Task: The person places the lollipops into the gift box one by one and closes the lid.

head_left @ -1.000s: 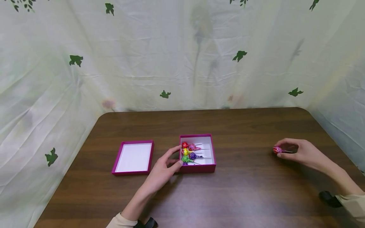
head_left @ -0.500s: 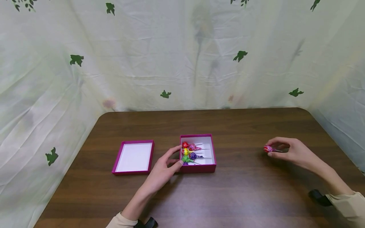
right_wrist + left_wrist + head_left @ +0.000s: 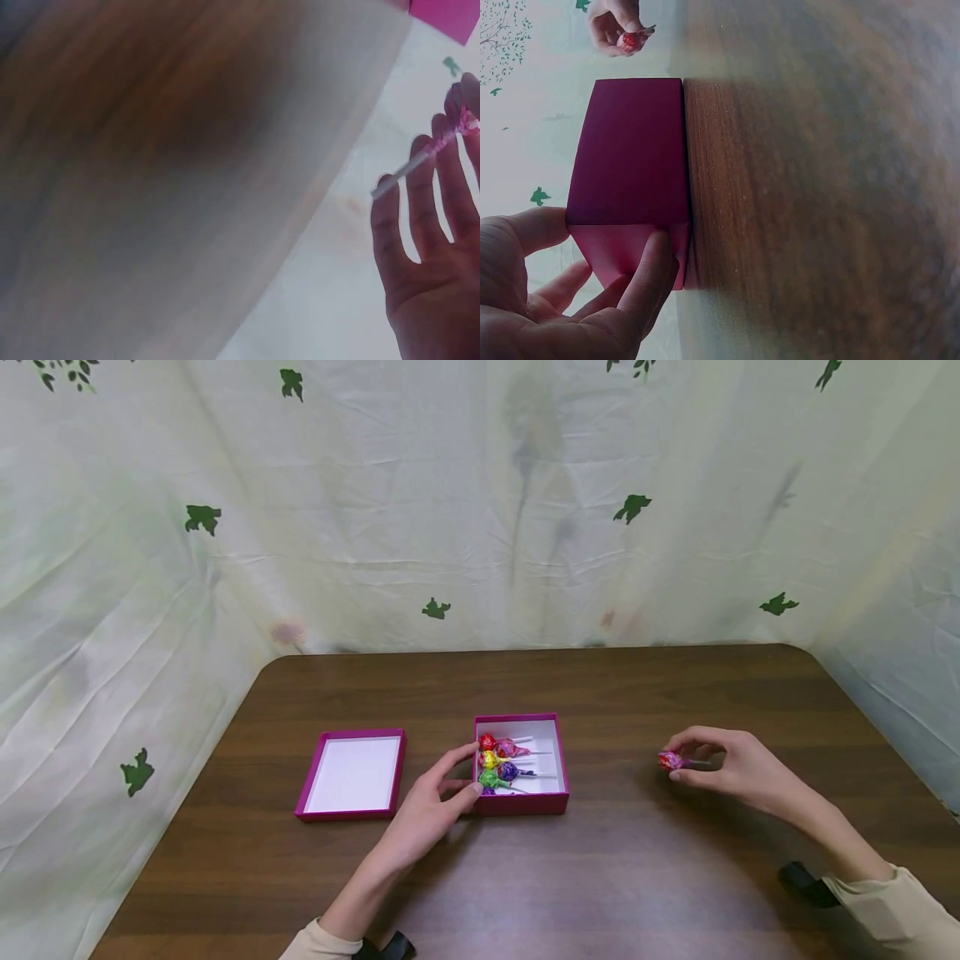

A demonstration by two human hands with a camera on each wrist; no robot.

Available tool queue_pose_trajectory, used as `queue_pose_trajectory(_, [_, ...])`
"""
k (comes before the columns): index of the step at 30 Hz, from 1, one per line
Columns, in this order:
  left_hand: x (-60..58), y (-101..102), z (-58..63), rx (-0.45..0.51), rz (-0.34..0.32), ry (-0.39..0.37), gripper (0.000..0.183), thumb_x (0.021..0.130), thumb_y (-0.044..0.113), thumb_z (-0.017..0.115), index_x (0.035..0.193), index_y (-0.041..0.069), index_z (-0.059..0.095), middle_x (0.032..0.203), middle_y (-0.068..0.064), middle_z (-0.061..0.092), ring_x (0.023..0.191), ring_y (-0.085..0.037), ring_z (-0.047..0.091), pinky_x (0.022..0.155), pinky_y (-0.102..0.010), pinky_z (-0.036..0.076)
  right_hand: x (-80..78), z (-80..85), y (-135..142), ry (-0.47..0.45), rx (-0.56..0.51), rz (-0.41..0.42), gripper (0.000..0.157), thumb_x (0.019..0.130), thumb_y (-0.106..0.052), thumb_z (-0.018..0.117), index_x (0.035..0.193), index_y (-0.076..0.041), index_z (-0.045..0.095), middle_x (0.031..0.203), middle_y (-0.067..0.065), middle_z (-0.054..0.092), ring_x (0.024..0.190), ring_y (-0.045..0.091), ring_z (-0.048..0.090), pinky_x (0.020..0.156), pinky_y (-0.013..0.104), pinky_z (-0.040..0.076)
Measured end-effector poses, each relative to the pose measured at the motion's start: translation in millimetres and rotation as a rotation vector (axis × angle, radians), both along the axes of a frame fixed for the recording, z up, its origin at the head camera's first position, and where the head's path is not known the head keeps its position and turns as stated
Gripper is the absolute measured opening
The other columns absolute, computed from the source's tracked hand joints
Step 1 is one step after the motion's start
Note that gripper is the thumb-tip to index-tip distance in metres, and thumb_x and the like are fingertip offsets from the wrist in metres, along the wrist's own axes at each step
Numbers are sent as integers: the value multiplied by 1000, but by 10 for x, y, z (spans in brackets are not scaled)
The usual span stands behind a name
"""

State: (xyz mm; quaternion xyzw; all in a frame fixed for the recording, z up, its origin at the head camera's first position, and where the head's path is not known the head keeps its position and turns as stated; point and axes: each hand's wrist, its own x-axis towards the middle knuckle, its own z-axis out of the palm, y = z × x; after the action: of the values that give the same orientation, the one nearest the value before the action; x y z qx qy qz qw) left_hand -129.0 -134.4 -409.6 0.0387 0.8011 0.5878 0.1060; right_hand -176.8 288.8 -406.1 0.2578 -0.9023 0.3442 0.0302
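Note:
On the table stands an open magenta box (image 3: 521, 805) with a white inside. Several wrapped lollipops (image 3: 507, 770) lie in its left part, in red, pink, yellow, green and purple, with white sticks pointing right. My left hand (image 3: 423, 814) touches the box's left side, thumb at the near corner and extended fingers against the end wall, as the left wrist view shows. Well to the right of the box, my right hand (image 3: 731, 764) pinches a red-and-pink wrapped lollipop (image 3: 670, 761) just above the table. Its stick trails back toward the palm; the right wrist view shows the pale stick (image 3: 401, 174) across the fingers.
The box's lid (image 3: 352, 777), white inside with a magenta rim, lies upturned left of the box. Brown wood-grain tabletop (image 3: 600, 877) spreads around and between them. A pale curtain with green leaf prints (image 3: 450, 485) hangs behind the table and at both sides.
My right hand has moved left across the table toward the box, carrying the lollipop. My left hand, the box and the lid stay where they were.

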Motion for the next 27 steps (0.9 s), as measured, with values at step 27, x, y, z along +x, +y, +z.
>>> queue_pose_trajectory(27, [4, -4, 12, -15, -12, -6, 55, 95, 25, 65, 147, 28, 46, 150, -6, 41, 122, -32, 56, 87, -46, 53, 264, 411, -949, 276, -396, 151, 40, 68, 15, 81, 102, -2, 69, 95, 5, 68, 77, 14, 61, 69, 27, 52])
